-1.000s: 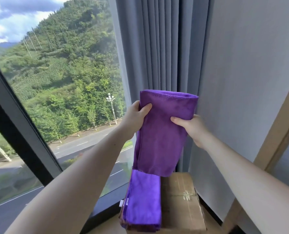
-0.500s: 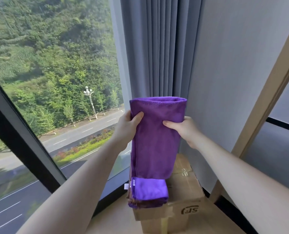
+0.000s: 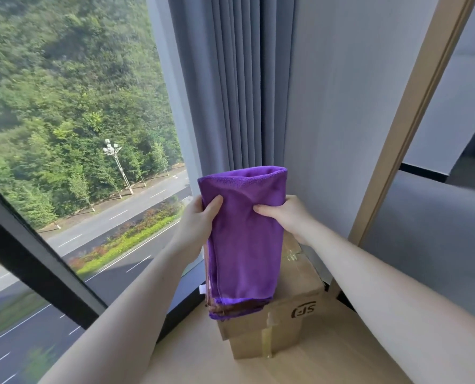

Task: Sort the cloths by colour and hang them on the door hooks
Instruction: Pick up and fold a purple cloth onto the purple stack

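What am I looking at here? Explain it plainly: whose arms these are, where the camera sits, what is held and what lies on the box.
There is no machine here. A person works with bare hands, and the single picture comes from a camera worn on their head, looking forward and down. So the two arms reaching in from below are the wearer's own. The left hand and right hand each pinch a folded purple cloth near its top, letting it hang. Below it, a stack of cloths with purple and brown edges lies on a cardboard box, which stands on a pale wooden surface. Behind are a grey curtain and a window over a road. No door hooks are in view.
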`<control>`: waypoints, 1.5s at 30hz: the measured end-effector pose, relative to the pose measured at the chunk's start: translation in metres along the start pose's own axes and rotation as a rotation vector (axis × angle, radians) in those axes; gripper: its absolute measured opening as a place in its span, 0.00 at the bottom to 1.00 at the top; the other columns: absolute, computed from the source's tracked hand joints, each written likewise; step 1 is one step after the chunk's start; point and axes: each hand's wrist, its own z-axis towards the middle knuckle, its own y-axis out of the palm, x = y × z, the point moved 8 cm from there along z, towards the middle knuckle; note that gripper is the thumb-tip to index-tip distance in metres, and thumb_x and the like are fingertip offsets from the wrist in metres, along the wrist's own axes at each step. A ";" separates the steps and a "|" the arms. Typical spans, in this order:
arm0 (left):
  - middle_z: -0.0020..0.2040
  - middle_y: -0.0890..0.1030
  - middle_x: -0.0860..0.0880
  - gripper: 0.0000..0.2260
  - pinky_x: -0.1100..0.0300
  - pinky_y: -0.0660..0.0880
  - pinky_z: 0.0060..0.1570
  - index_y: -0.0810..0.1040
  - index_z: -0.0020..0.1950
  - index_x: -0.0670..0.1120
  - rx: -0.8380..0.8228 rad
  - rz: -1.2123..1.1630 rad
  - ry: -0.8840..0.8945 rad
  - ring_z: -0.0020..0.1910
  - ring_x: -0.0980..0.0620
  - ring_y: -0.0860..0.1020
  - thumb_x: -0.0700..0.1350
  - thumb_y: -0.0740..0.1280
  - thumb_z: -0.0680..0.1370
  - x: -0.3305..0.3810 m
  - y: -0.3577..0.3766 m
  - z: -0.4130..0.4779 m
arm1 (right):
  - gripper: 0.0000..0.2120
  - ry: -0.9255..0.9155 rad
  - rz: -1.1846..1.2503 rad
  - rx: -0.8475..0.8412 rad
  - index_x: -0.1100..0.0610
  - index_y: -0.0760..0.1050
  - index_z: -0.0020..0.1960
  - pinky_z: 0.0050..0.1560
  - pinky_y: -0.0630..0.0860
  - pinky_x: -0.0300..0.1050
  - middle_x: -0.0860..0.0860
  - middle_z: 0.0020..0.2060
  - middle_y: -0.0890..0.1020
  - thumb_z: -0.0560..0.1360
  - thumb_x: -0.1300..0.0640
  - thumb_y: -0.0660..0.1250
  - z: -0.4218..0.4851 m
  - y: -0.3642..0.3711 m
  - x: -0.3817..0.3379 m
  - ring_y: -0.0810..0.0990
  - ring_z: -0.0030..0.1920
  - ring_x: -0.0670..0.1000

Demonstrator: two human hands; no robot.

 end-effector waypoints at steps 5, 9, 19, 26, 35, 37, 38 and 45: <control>0.53 0.86 0.49 0.07 0.54 0.78 0.42 0.81 0.58 0.51 -0.011 0.000 -0.023 0.52 0.49 0.84 0.50 0.66 0.84 -0.022 0.000 -0.003 | 0.05 0.023 -0.002 -0.019 0.52 0.84 0.44 0.35 0.79 0.34 0.43 0.37 0.87 0.72 0.58 0.79 -0.001 0.002 0.015 0.86 0.38 0.42; 0.54 0.86 0.49 0.08 0.57 0.78 0.42 0.81 0.59 0.50 -0.011 -0.003 -0.056 0.52 0.49 0.84 0.50 0.65 0.84 -0.036 0.000 0.002 | 0.05 0.052 0.003 -0.044 0.52 0.84 0.45 0.36 0.79 0.34 0.43 0.37 0.87 0.73 0.58 0.79 0.009 0.005 0.030 0.86 0.38 0.42; 0.55 0.87 0.49 0.06 0.44 0.80 0.60 0.81 0.58 0.50 0.087 -0.025 -0.176 0.57 0.45 0.84 0.47 0.65 0.84 -0.087 -0.011 0.050 | 0.04 0.146 -0.034 -0.129 0.53 0.84 0.47 0.37 0.80 0.37 0.45 0.38 0.88 0.73 0.57 0.78 0.074 0.019 0.072 0.87 0.38 0.45; 0.54 0.87 0.48 0.07 0.41 0.80 0.61 0.82 0.58 0.48 0.179 0.000 -0.295 0.56 0.46 0.84 0.48 0.67 0.83 -0.133 -0.020 0.096 | 0.02 0.228 -0.035 -0.157 0.53 0.83 0.47 0.37 0.81 0.37 0.47 0.39 0.87 0.76 0.58 0.76 0.141 0.032 0.110 0.87 0.38 0.46; 0.47 0.87 0.49 0.07 0.51 0.82 0.49 0.82 0.53 0.46 0.249 0.117 -0.451 0.46 0.51 0.86 0.48 0.68 0.82 -0.196 -0.028 0.162 | 0.05 0.448 -0.031 -0.193 0.56 0.83 0.51 0.39 0.81 0.42 0.50 0.41 0.88 0.78 0.55 0.73 0.219 0.051 0.193 0.88 0.41 0.51; 0.46 0.87 0.48 0.07 0.50 0.82 0.48 0.82 0.52 0.45 0.259 0.147 -0.492 0.45 0.50 0.86 0.48 0.68 0.82 -0.212 -0.030 0.173 | 0.05 0.492 -0.052 -0.208 0.56 0.83 0.51 0.38 0.82 0.41 0.50 0.41 0.88 0.78 0.55 0.73 0.231 0.054 0.210 0.88 0.40 0.51; 0.46 0.87 0.48 0.07 0.51 0.82 0.47 0.82 0.51 0.45 0.266 0.172 -0.512 0.45 0.49 0.86 0.48 0.68 0.82 -0.221 -0.032 0.178 | 0.06 0.514 -0.069 -0.215 0.57 0.83 0.51 0.40 0.83 0.43 0.51 0.41 0.88 0.79 0.55 0.73 0.237 0.055 0.219 0.88 0.41 0.52; 0.45 0.87 0.48 0.09 0.55 0.79 0.39 0.82 0.50 0.45 0.280 0.264 -0.638 0.40 0.51 0.83 0.50 0.68 0.81 -0.271 -0.044 0.196 | 0.12 0.609 -0.240 -0.217 0.62 0.82 0.51 0.47 0.82 0.50 0.57 0.44 0.88 0.77 0.53 0.72 0.263 0.059 0.275 0.87 0.46 0.59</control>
